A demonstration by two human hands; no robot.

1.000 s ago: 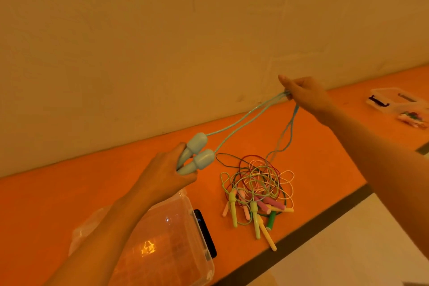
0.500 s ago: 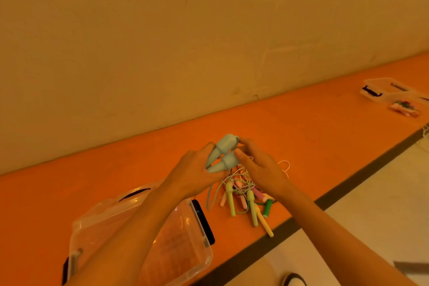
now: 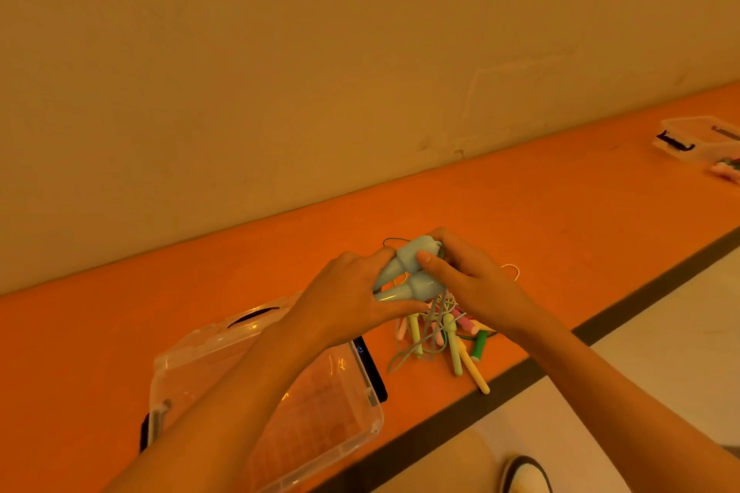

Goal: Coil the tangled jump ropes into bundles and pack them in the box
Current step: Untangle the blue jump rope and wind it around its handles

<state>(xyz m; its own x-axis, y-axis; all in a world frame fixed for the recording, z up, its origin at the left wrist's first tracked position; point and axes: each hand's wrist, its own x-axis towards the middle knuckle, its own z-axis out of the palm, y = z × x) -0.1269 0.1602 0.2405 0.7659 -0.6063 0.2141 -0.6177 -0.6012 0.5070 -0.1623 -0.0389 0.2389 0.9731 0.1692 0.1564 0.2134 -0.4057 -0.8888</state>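
Head view: left hand (image 3: 352,294) and right hand (image 3: 476,286), grips closed round the blue rope handles (image 3: 406,270), hold them paired above the tangled ropes (image 3: 452,336), probably to loop cord; box (image 3: 374,426) waits beside.

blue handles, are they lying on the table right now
No, the left hand and right hand grip the blue handles above the tangled pile of ropes.
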